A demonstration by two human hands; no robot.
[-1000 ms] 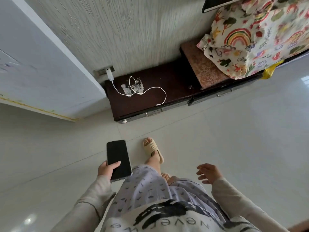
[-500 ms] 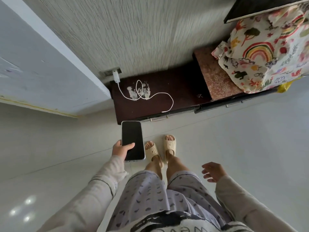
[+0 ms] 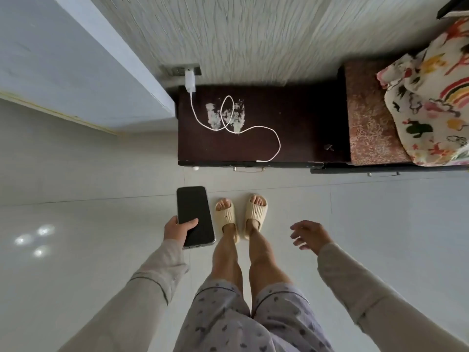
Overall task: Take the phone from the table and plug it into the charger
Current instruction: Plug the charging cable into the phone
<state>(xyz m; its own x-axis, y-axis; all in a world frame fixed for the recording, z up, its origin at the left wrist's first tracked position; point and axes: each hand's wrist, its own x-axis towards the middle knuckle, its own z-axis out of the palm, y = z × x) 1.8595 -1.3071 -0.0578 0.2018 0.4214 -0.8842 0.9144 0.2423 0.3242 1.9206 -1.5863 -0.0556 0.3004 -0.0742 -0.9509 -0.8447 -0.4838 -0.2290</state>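
Note:
A black phone (image 3: 194, 214) with a dark screen lies face up in my left hand (image 3: 177, 231), held over the floor just short of the dark cabinet (image 3: 299, 123). A white charger plug (image 3: 190, 82) sits in the wall socket above the cabinet's left end. Its white cable (image 3: 243, 128) loops across the cabinet top, and the free end (image 3: 261, 161) rests at the front edge. My right hand (image 3: 309, 236) hangs empty with fingers spread, to the right of my legs.
A brown cushion (image 3: 370, 123) and a colourful patterned cloth (image 3: 431, 97) lie on the right of the cabinet. A pale door (image 3: 63, 59) stands at the left. My feet in cream slippers (image 3: 241, 217) stand on the white tiled floor, close to the cabinet front.
I have walked up to the cabinet and both feet now stand together before it. The phone stays in my left hand. My right hand has opened a little wider.

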